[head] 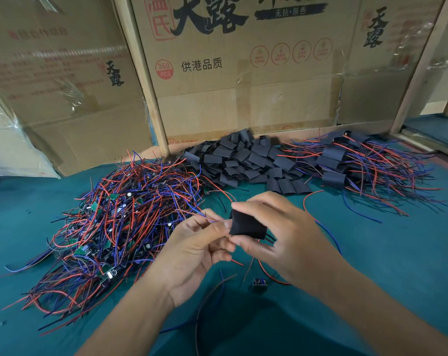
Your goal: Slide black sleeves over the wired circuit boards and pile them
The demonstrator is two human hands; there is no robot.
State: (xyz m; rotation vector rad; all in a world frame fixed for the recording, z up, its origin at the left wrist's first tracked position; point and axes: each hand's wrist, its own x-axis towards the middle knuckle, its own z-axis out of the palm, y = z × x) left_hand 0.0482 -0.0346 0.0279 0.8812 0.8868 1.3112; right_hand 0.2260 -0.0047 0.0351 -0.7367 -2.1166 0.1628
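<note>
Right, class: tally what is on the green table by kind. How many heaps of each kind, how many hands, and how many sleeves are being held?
Heaps of bare wired boards: 1
Heaps of empty black sleeves: 1
Heaps of sleeved boards: 1
Hands, left hand and right hand: 2
Held sleeve: 1
Total: 6

Bare wired boards (pixel 110 227) heaped left on table (pixel 397 253), loose sleeves (pixel 243 160) piled centre-back, sleeved boards (pixel 359 163) right, cardboard boxes (pixel 243 86) behind all three.
</note>
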